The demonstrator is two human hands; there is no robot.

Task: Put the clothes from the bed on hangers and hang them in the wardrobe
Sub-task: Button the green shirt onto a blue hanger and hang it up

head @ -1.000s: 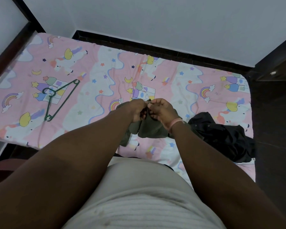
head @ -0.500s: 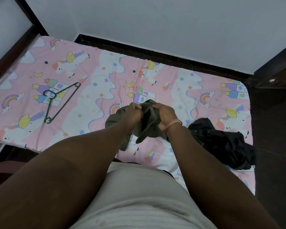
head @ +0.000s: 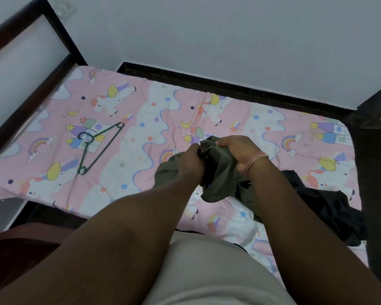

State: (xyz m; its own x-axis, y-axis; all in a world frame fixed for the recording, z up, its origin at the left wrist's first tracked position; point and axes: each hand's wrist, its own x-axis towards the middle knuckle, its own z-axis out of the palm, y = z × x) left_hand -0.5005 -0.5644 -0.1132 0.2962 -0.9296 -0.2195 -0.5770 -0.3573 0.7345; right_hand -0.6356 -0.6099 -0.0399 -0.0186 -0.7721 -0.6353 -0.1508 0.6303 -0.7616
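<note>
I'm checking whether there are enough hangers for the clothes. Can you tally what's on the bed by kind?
Hangers: 1, the green hanger, lying on the sheet.
Garments: 2, the olive garment gripped by the left hand and right hand, and the black garment in a heap to its right.
Total: 3

Pink wristband (head: 254,160), pale ribbed top (head: 209,271)

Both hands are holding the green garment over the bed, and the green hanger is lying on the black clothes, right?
Not quite. The head view shows the hanger lying on the bare sheet, far from the black clothes. Both the left hand and right hand do grip the green garment.
</note>
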